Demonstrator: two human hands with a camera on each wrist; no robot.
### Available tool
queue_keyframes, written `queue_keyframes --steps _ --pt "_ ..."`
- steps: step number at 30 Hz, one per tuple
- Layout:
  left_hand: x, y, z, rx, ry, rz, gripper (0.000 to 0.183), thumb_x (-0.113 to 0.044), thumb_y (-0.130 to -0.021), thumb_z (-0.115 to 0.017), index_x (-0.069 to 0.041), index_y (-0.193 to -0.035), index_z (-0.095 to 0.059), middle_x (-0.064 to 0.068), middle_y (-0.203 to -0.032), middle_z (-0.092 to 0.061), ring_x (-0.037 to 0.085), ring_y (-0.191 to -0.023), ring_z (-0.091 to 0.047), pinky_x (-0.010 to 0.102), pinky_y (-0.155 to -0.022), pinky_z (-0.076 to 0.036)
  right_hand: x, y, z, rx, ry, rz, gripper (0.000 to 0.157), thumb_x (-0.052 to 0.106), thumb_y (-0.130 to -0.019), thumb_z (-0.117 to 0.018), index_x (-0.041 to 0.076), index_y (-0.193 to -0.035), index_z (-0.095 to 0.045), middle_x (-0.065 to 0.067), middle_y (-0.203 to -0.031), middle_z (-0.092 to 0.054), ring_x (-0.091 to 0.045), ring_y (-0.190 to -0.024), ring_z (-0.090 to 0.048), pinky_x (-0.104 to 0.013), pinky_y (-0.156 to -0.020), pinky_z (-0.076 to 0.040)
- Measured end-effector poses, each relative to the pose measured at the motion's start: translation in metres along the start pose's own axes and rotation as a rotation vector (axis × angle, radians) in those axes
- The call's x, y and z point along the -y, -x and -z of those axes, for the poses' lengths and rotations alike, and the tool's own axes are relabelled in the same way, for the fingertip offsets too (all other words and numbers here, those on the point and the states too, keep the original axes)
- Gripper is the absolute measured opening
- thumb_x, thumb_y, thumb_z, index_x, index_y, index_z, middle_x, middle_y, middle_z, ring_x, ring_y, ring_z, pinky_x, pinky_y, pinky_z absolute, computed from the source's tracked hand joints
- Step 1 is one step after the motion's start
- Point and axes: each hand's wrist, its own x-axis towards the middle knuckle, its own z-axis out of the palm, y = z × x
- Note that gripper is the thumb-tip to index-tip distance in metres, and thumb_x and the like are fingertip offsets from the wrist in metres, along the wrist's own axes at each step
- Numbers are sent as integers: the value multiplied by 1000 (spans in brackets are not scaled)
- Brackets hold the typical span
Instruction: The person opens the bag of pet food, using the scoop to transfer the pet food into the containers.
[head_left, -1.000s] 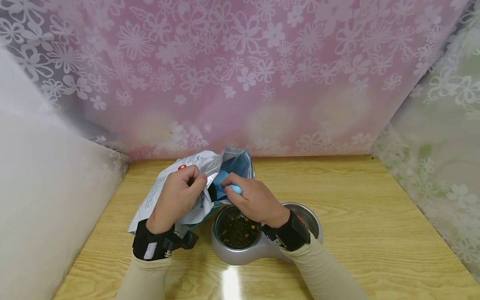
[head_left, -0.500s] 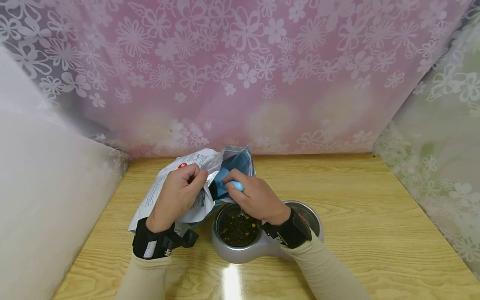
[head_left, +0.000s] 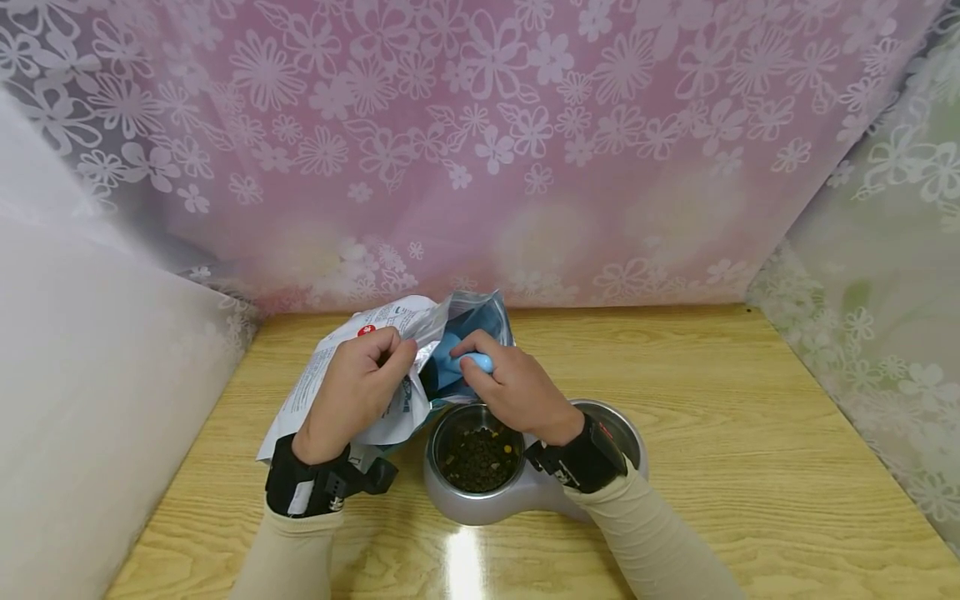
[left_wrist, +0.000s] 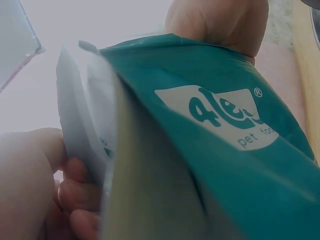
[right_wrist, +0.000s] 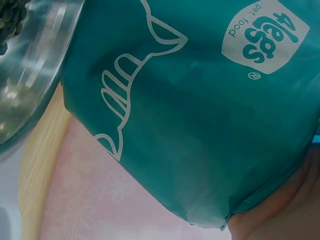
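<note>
A white and teal pet food bag (head_left: 322,367) leans on its side, its silvery mouth facing right. My left hand (head_left: 360,392) grips the near edge of that mouth, and its curled fingers (left_wrist: 82,197) show against the white side in the left wrist view. With my right hand (head_left: 525,392) I hold a light blue scoop by its handle (head_left: 477,363); the scoop's head is inside the bag, mostly hidden. Just below the mouth is a steel bowl (head_left: 441,492) with brown kibble (head_left: 480,460) in it. The bag's teal face (right_wrist: 190,115) fills most of the right wrist view.
The kibble bowl sits in a grey double feeder (head_left: 517,500), whose second steel bowl (head_left: 626,437) is partly behind my right wrist. Wood-grain table (head_left: 750,433) extends around it. A pink floral sheet (head_left: 525,208) hangs at the back, with pale walls at both sides.
My right hand has shifted slightly up and to the right with the scoop, still at the bag's mouth. My left hand keeps its grip in nearly the same place.
</note>
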Motion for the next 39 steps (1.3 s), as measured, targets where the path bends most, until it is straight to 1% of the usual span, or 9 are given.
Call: queue_keyframes --steps 4,10,17,21,23,27,32,35,39 --pt "-1 0 0 1 1 -3 35 -8 -96 -55 -9 -62 -45 3 -52 -37 15 -46 -41 28 -40 -30 0 -1 0 7 -21 -8 27 37 -103 -39 23 -119 -56 2 -88 -67 -7 -72 -59 -30 -60 -45" --pt "-1 -1 1 3 11 -3 36 -7 -96 -55 -10 -62 -45 3 -53 -37 15 -47 -41 28 -41 -30 -1 -2 0 -2 -99 -39 27 34 -103 -39 21 -119 -56 -3 -92 -68 -17 -84 -65 -33 -66 -47" --pt "1 -1 1 4 -6 -4 36 -8 -96 -55 -10 -62 -45 2 -53 -38 15 -49 -42 28 -42 -29 0 -3 0 -30 -133 -83 26 29 -104 -39 19 -119 -58 3 -86 -64 -17 -70 -61 -33 -63 -46" --pt "2 -1 1 0 -12 -9 36 -7 -95 -55 -11 -61 -44 2 -52 -37 15 -50 -42 27 -43 -29 0 -3 -1 -52 -171 -117 26 28 -104 -40 17 -118 -59 -3 -87 -65 -22 -73 -61 -35 -63 -46" --pt "2 -1 1 -3 -16 -13 37 -7 -95 -55 -11 -61 -44 2 -52 -37 15 -50 -42 27 -43 -29 0 -3 -2 -61 -183 -125 26 28 -103 -40 17 -118 -60 -4 -87 -65 -24 -74 -62 -34 -64 -47" --pt "2 -1 2 -5 -20 -19 37 -6 -95 -56 -11 -60 -44 1 -52 -37 14 -50 -42 28 -44 -29 -1 -3 -2 -80 -231 -120 26 28 -104 -41 14 -118 -59 -5 -87 -65 -28 -75 -62 -33 -66 -49" --pt "1 -1 2 -2 -19 -16 36 -7 -94 -56 -11 -60 -45 1 -52 -38 14 -51 -42 28 -45 -30 -4 -3 -3 -107 -285 -104 28 28 -104 -43 10 -118 -58 -14 -88 -64 -29 -76 -62 -35 -66 -49" --pt "1 -1 2 -5 -24 -15 36 -7 -94 -57 -11 -60 -45 1 -52 -38 15 -52 -43 28 -46 -31 -4 -3 -3 -107 -282 -113 28 30 -103 -43 11 -118 -58 -12 -88 -64 -26 -78 -62 -35 -65 -48" --pt "0 -1 3 -7 -31 -17 36 -7 -94 -57 -11 -60 -45 0 -52 -39 15 -54 -44 28 -47 -32 -4 -4 -4 -124 -281 -129 28 29 -103 -44 9 -118 -57 -11 -87 -63 -28 -78 -62 -34 -65 -49"
